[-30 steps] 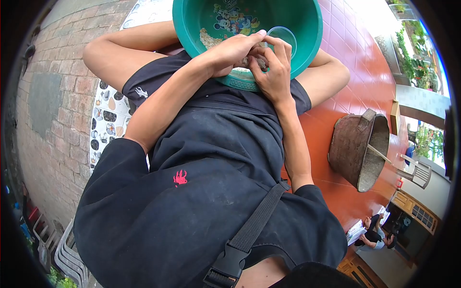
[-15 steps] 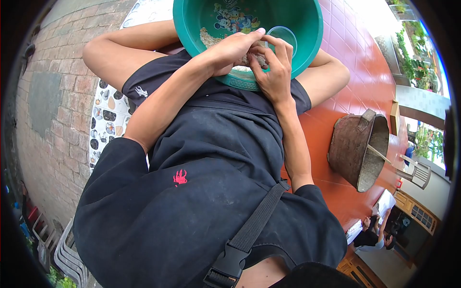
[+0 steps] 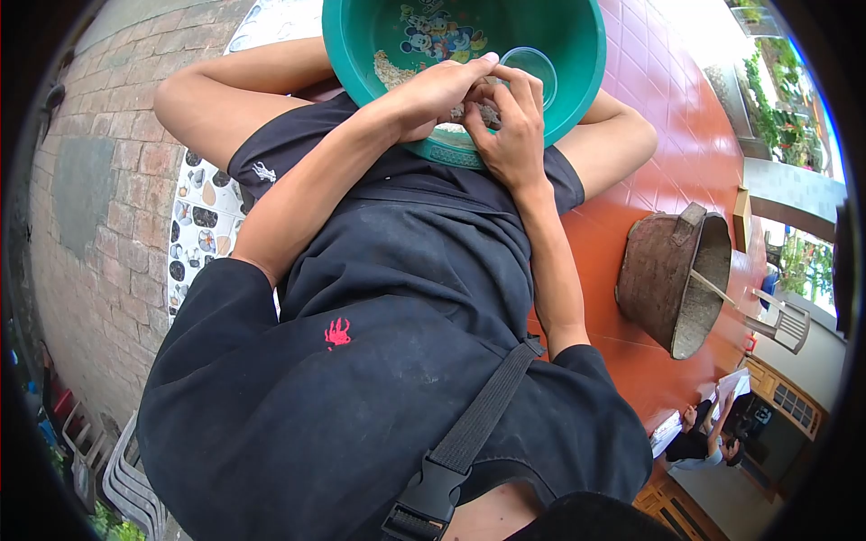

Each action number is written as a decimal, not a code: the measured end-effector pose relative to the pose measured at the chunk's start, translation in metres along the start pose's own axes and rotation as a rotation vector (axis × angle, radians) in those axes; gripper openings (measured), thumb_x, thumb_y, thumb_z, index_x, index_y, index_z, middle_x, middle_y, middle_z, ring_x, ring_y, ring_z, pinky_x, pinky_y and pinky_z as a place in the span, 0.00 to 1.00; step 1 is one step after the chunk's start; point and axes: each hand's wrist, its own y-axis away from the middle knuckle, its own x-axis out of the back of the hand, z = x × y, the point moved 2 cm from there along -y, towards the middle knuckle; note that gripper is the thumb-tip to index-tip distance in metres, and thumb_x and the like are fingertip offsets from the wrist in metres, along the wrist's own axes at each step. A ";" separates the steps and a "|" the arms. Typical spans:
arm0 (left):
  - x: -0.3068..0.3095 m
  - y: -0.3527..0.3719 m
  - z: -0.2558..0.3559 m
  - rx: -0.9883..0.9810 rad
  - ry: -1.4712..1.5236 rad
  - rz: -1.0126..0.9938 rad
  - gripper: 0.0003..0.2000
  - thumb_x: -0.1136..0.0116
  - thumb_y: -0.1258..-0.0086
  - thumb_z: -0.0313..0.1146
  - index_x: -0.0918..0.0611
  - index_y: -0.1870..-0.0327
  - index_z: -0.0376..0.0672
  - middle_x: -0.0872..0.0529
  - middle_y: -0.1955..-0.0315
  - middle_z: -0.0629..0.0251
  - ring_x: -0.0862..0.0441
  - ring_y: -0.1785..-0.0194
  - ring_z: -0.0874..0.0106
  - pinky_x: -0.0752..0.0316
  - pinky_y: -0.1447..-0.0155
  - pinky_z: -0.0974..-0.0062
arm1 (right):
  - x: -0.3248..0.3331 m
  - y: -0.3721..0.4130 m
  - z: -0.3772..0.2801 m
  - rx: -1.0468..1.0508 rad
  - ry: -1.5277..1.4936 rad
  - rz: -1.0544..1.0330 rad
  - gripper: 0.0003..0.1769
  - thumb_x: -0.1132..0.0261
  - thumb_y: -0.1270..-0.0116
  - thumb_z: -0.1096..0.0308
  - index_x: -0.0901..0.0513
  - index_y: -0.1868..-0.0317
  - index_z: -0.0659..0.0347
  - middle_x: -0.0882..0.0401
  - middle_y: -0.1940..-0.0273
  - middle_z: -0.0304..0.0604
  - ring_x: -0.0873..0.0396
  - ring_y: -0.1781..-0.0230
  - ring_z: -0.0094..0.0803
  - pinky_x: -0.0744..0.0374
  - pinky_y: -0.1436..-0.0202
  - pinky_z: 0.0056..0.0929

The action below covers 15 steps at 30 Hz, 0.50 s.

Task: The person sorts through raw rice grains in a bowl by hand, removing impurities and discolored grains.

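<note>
A green plastic basin (image 3: 577, 86) with cartoon figures printed inside rests in my lap. Small tan, grain-like bits (image 3: 390, 72) lie in it, partly behind my hands. My left hand (image 3: 437, 95) reaches over the basin's near side, fingers closed and turned toward the other hand. My right hand (image 3: 516, 122) meets it there, fingers bent and thumb tip pinched in. Whatever sits between the fingertips is hidden or too small to name. A clear round plastic cup (image 3: 548, 72) stands in the basin just beyond my right hand.
On the red tiled floor (image 3: 595, 261) at right stands a large brown tub (image 3: 654, 279) with a stick leaning in it. A person (image 3: 699, 442) sits farther back with white sheets. Brick paving (image 3: 99, 207) and stacked chairs (image 3: 131, 473) lie left.
My right fingers have shifted slightly inward at the fingertips. The far person's white sheet has moved. The basin and my left hand stay almost in place.
</note>
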 end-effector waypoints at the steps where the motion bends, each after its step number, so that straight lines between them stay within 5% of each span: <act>1: -0.001 0.001 0.001 0.000 0.001 0.001 0.26 0.53 0.15 0.58 0.17 0.51 0.41 0.17 0.59 0.68 0.22 0.56 0.79 0.23 0.47 0.72 | -0.001 0.001 0.001 0.001 0.000 -0.001 0.07 0.27 0.39 0.74 0.13 0.60 0.63 0.19 0.42 0.45 0.25 0.40 0.45 0.22 0.39 0.40; 7: -0.008 0.006 0.004 -0.029 0.080 0.133 0.30 0.53 0.15 0.57 0.16 0.43 0.33 0.12 0.52 0.61 0.16 0.56 0.77 0.19 0.49 0.76 | 0.002 0.002 0.004 -0.026 -0.076 0.061 0.08 0.31 0.36 0.72 0.18 0.58 0.63 0.21 0.41 0.46 0.27 0.39 0.48 0.25 0.37 0.45; 15: 0.000 -0.004 -0.001 0.010 0.161 0.031 0.32 0.55 0.14 0.55 0.16 0.44 0.25 0.10 0.51 0.51 0.10 0.48 0.66 0.14 0.37 0.70 | 0.005 0.006 0.013 -0.096 -0.113 0.220 0.06 0.42 0.26 0.70 0.24 0.58 0.65 0.22 0.42 0.54 0.29 0.40 0.48 0.30 0.35 0.44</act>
